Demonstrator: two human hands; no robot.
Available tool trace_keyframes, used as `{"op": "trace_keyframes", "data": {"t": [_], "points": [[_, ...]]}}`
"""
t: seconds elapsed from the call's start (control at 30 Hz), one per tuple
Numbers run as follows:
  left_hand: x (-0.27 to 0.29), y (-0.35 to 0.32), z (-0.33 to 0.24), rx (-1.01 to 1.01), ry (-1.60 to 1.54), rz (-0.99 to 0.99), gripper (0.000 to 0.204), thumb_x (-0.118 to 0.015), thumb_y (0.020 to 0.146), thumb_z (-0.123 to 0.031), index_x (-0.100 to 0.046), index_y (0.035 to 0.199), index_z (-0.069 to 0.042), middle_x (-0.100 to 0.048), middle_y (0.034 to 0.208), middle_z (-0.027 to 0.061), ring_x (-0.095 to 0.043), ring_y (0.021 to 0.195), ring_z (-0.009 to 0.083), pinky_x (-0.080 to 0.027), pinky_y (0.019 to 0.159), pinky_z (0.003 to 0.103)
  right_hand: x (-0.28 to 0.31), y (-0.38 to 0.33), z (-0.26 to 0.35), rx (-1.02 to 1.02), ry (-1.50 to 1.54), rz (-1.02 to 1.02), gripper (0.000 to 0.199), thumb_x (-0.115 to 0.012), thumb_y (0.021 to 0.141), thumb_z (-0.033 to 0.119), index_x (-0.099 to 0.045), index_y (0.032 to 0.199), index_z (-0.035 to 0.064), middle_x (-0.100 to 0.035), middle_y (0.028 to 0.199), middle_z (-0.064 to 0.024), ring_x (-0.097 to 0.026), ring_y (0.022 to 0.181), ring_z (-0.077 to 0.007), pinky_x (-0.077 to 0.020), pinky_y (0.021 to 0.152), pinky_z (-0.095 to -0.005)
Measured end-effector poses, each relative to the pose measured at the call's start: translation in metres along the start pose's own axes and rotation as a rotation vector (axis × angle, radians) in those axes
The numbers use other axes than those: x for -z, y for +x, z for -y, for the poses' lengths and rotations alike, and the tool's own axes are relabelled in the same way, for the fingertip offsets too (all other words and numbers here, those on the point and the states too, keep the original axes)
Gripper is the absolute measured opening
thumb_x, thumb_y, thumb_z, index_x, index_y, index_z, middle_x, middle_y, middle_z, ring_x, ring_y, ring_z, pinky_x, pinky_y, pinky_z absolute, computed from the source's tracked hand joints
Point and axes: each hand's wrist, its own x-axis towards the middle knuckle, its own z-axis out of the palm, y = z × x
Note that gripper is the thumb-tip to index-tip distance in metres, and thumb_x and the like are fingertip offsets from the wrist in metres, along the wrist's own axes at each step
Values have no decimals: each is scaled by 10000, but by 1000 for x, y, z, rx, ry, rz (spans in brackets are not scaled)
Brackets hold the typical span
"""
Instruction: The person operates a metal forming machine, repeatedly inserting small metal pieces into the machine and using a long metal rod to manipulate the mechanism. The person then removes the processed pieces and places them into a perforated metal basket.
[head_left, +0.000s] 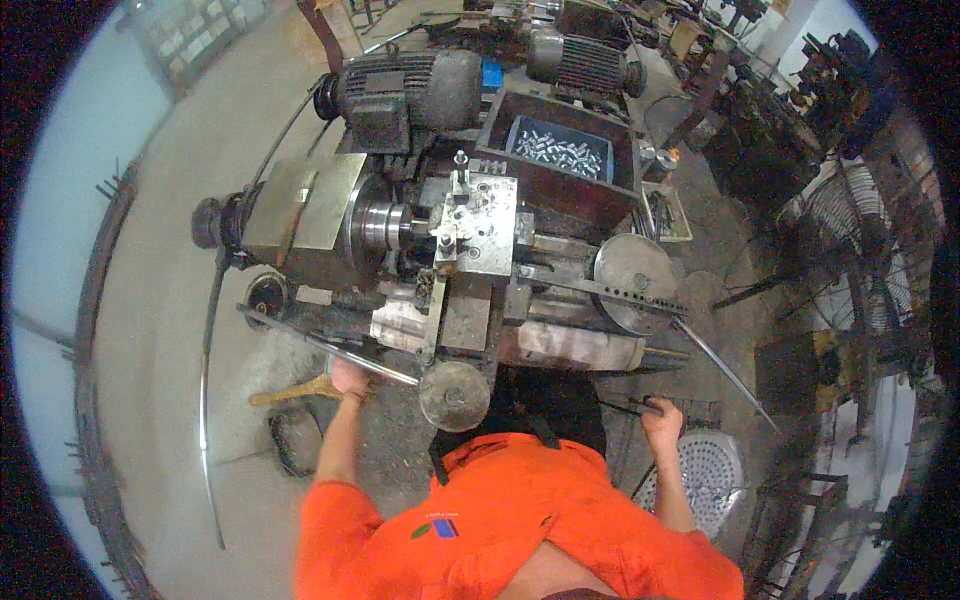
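In front of me is a small lathe with a shiny chuck [385,224] and a steel tool post block [490,235]. My left hand [349,378] reaches below the machine's front left, beside a slanting steel rod [365,362] and a tan wooden-looking piece [295,391]. Its fingers are mostly hidden, so I cannot see what they hold. Low on the right, my right hand [662,424] is closed around the end of a thin dark rod [628,405]. A round handwheel [455,395] sits between my hands, close to my body.
A brown box [565,205] behind the tool post holds a blue tray [608,160] of small metal parts. Beside my right forearm stands a perforated metal basket [715,455]. Large motors [440,90] stand at the back; a long lever [725,370] juts out right.
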Motion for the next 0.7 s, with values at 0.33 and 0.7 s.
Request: {"op": "trace_keyframes", "data": {"t": [0.33, 0.7], "points": [[83, 18, -5, -224, 119, 258, 401, -599, 766, -439, -553, 904, -65, -631, 755, 162, -617, 724, 357, -493, 636, 443, 44, 89, 116, 478, 126, -100, 299, -549, 599, 13, -662, 876, 7, -656, 820, -146, -642, 766, -235, -483, 725, -309], [321, 44, 54, 32, -244, -40, 307, -613, 786, -234, -606, 1054, -85, -645, 860, 153, -623, 798, 304, -487, 689, 400, -81, 113, 408, 1293, 177, 105, 284, -596, 559, 171, -667, 812, 63, -615, 840, -117, -551, 780, -323, -464, 706, -386]]}}
